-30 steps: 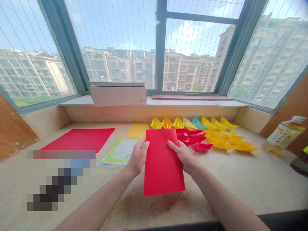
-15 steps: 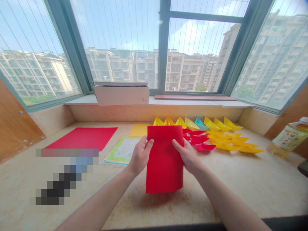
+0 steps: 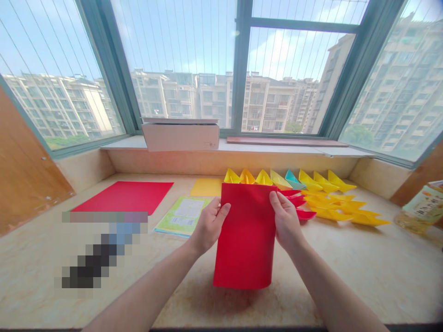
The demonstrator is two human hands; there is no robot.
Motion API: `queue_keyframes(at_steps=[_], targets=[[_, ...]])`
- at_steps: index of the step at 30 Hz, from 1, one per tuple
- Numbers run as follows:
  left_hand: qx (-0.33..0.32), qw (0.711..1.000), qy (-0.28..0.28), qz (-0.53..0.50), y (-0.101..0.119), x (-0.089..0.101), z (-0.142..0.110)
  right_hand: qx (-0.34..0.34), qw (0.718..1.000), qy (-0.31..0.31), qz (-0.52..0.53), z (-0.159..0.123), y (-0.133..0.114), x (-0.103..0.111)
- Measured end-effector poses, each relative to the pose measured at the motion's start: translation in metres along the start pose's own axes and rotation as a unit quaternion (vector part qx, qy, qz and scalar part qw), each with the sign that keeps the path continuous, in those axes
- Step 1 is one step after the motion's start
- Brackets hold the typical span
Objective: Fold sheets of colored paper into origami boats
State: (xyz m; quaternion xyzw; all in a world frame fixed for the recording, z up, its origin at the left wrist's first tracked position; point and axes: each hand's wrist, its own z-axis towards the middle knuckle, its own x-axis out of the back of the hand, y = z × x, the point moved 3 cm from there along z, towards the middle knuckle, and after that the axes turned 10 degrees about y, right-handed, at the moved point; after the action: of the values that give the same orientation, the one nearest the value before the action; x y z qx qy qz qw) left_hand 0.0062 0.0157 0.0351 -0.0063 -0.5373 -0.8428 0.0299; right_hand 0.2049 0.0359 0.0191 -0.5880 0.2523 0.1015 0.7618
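A sheet of red paper [image 3: 246,240], seemingly folded over with a rounded right edge, is held up above the counter. My left hand [image 3: 210,226] pinches its left edge, the thumb lying on the near face. On the opposite edge, near the top corner, my right hand [image 3: 288,219] grips it with the thumb in front. The fingers behind the paper are hidden. Beyond it stand folded yellow paper boats [image 3: 325,213], a teal paper boat [image 3: 294,179] and red paper boats [image 3: 306,215], partly covered by the sheet and my right hand.
Flat red paper [image 3: 126,196] lies at the left, near a yellow sheet [image 3: 206,186] and a green booklet [image 3: 182,216]. A blurred-out patch [image 3: 100,253] covers something at the front left. A bottle [image 3: 422,205] stands far right. A white box [image 3: 182,137] rests on the window sill.
The red paper has come slightly lower and nearer, and appears wider. My right hand has shifted up along its edge towards the top corner. The view has turned a little left.
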Motion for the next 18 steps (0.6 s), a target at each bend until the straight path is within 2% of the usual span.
queue_keyframes(at_steps=[5, 12, 15, 18], targets=[[0.036, 0.996, -0.030, -0.079, -0.005, -0.004, -0.003, 0.041, 0.999, 0.000, -0.028, 0.002, -0.007, 0.004], [0.058, 0.990, -0.043, -0.123, -0.003, -0.012, -0.009, 0.121, 0.985, 0.097, -0.078, -0.003, -0.014, 0.014], [0.083, 0.980, -0.128, -0.126, -0.005, -0.014, -0.011, 0.149, 0.974, 0.164, -0.052, -0.002, -0.015, 0.021], [0.115, 0.971, -0.190, -0.089, -0.011, -0.014, -0.014, 0.153, 0.971, 0.182, -0.022, 0.001, -0.015, 0.022]])
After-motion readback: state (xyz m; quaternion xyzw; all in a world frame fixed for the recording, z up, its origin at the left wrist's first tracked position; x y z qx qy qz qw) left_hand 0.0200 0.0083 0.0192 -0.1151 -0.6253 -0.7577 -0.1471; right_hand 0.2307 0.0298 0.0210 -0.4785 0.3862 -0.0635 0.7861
